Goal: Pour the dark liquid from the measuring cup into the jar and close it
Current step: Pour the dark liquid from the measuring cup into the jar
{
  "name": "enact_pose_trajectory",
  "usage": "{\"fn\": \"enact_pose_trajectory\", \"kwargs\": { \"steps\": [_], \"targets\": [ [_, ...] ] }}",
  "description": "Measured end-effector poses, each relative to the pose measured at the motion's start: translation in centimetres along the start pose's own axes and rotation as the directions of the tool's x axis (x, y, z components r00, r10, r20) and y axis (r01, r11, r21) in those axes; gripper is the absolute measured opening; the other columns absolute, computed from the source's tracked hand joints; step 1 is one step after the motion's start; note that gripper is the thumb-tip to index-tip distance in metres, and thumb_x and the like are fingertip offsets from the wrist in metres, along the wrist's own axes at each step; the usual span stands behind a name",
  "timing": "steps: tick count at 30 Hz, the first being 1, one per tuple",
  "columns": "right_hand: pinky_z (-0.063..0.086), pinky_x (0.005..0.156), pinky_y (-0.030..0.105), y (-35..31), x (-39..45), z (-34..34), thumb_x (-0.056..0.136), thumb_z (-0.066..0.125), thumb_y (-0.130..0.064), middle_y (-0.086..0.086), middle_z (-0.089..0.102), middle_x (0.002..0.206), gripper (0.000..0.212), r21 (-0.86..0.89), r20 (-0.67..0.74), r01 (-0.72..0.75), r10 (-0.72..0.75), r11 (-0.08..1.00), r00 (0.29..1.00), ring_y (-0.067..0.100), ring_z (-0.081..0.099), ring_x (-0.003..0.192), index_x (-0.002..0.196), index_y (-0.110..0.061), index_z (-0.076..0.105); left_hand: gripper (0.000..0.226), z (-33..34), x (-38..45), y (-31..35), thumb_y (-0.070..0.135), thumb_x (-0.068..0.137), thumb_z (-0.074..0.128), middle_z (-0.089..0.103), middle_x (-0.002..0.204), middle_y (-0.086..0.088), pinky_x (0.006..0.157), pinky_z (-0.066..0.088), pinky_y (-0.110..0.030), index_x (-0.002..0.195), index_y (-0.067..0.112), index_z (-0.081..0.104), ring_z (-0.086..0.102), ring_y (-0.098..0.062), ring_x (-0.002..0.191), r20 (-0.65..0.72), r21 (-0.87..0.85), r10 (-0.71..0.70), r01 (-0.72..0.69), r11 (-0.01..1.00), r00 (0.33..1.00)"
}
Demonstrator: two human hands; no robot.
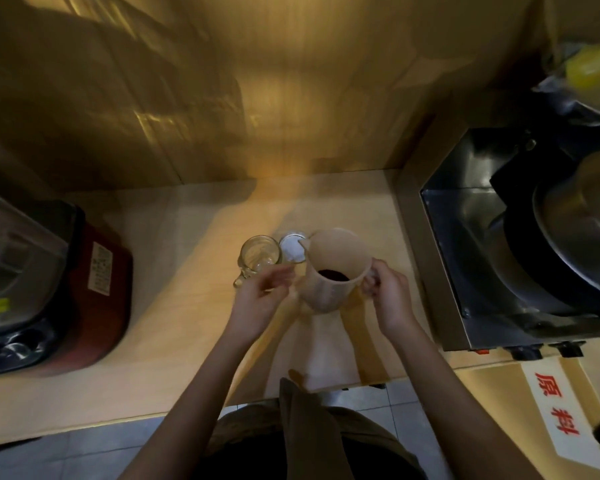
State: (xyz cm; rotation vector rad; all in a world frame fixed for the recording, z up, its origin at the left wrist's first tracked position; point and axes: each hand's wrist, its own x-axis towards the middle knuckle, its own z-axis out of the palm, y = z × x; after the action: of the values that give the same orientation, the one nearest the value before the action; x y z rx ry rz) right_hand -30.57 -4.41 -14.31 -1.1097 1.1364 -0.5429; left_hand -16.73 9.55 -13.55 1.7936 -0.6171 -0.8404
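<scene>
Red-based blender (49,289) far left on the pale wooden counter (174,341). Clear glass jar (258,256) open and upright, white round lid (291,249) just beside it. Left hand (262,299) blurred, fingers loosely curled near the jar, gripping nothing. Translucent plastic measuring cup (333,268), dark liquid (334,274) at the bottom; right hand (387,294) clamped on its handle. Steel sink (465,237) right.

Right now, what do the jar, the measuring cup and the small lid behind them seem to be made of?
The jar looks like clear glass: the counter shows through it, and its rim glints. The measuring cup seems to be translucent, matte plastic: milky walls, printed scale marks, dark liquid visible at the bottom. The lid looks white with a shiny, perhaps metal, rim; the blur leaves this open.
</scene>
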Motion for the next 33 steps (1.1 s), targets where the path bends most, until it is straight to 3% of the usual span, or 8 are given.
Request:
{"fn": "enact_pose_trajectory", "kwargs": {
  "steps": [3,6,14,19,22,25,29,33],
  "targets": [
    [0.026,0.055,0.030,-1.3,0.4,0.8,0.091,0.047,-0.011,-0.007,0.035,0.042,0.044,0.003,0.029,0.043,-0.043,0.999,0.999,0.014,0.031,0.052,0.048,-0.017,0.042,0.020,-2.3,-0.7,-1.2,0.003,0.083,0.048,0.066,0.080,-0.003,0.073,0.048,-0.028,0.085,0.008,0.067,0.060,-0.011,0.076,-0.323,-0.059,-0.018,-0.002,0.998,0.946],
    [0.027,0.053,0.027,-2.3,0.5,1.5,0.092,0.047,-0.011,-0.001,0.037,0.049,0.039,0.006,0.008,0.039,-0.039,0.999,0.999,0.013,0.032,0.052,0.053,-0.014,0.047,0.024,-3.4,-0.3,-2.8,0.007,0.086,0.040,0.062,0.080,-0.007,0.071,0.045,-0.032,0.082,0.014,0.063,0.056,-0.019,0.078,-0.445,-0.172,-0.135,0.064,0.983,0.885],
    [0.029,0.050,0.024,-2.0,0.9,2.7,0.092,0.047,-0.011,0.003,0.041,0.055,0.032,-0.061,-0.011,-0.029,0.028,0.998,1.000,0.013,0.036,0.053,0.061,-0.012,0.054,0.030,-2.6,2.3,-6.2,0.018,0.092,0.033,0.062,0.096,-0.013,0.081,0.040,-0.033,0.091,0.007,0.061,0.054,-0.025,0.092,-0.431,-0.203,-0.264,0.193,0.960,0.863],
    [0.028,0.050,0.024,-1.9,1.1,2.8,0.092,0.046,-0.012,0.004,0.041,0.058,0.034,-0.093,-0.058,-0.081,0.076,0.992,0.995,0.014,0.035,0.054,0.059,-0.013,0.052,0.042,-2.1,3.1,-6.8,0.027,0.090,0.031,0.058,0.071,-0.010,0.070,0.035,-0.034,0.067,0.003,0.057,0.051,-0.026,0.074,-0.337,-0.051,-0.219,0.215,0.975,0.916],
    [0.035,0.041,0.016,-2.1,1.0,2.9,0.093,0.047,-0.011,0.002,0.044,0.055,0.033,-0.119,-0.069,-0.069,0.061,0.991,0.996,0.012,0.039,0.051,0.060,-0.011,0.053,0.043,-2.2,3.8,-7.3,0.022,0.092,0.032,0.053,0.058,-0.006,0.067,0.036,-0.035,0.054,0.011,0.049,0.048,-0.023,0.063,-0.327,-0.072,-0.241,0.230,0.971,0.914],
    [0.035,0.037,0.010,-2.0,1.0,2.6,0.093,0.048,-0.010,-0.003,0.047,0.048,0.036,-0.129,-0.075,-0.039,0.029,0.991,0.997,0.009,0.040,0.046,0.057,-0.012,0.053,0.042,-2.0,4.0,-7.3,0.022,0.092,0.034,0.052,0.057,-0.011,0.066,0.037,-0.037,0.054,0.010,0.048,0.046,-0.024,0.060,-0.344,-0.111,-0.242,0.216,0.970,0.907],
    [0.031,0.036,0.014,-1.8,1.3,2.3,0.092,0.049,-0.010,-0.009,0.044,0.034,0.037,-0.097,-0.074,-0.021,0.014,0.995,0.997,0.004,0.038,0.038,0.055,-0.012,0.051,0.050,-1.4,4.2,-6.9,0.029,0.094,0.032,0.059,0.074,-0.034,0.068,0.045,-0.047,0.070,-0.010,0.054,0.054,-0.036,0.070,-0.445,-0.090,-0.201,0.180,0.980,0.873],
    [0.033,0.038,0.014,-2.2,1.4,1.8,0.092,0.049,-0.011,-0.004,0.042,0.044,0.036,-0.139,-0.048,0.028,-0.035,0.990,0.998,0.006,0.037,0.041,0.056,-0.011,0.049,0.051,-1.5,5.1,-5.2,0.034,0.092,0.035,0.049,0.059,-0.018,0.061,0.038,-0.041,0.061,-0.003,0.051,0.044,-0.026,0.059,-0.444,-0.122,-0.239,0.206,0.971,0.864]
  ]
}}
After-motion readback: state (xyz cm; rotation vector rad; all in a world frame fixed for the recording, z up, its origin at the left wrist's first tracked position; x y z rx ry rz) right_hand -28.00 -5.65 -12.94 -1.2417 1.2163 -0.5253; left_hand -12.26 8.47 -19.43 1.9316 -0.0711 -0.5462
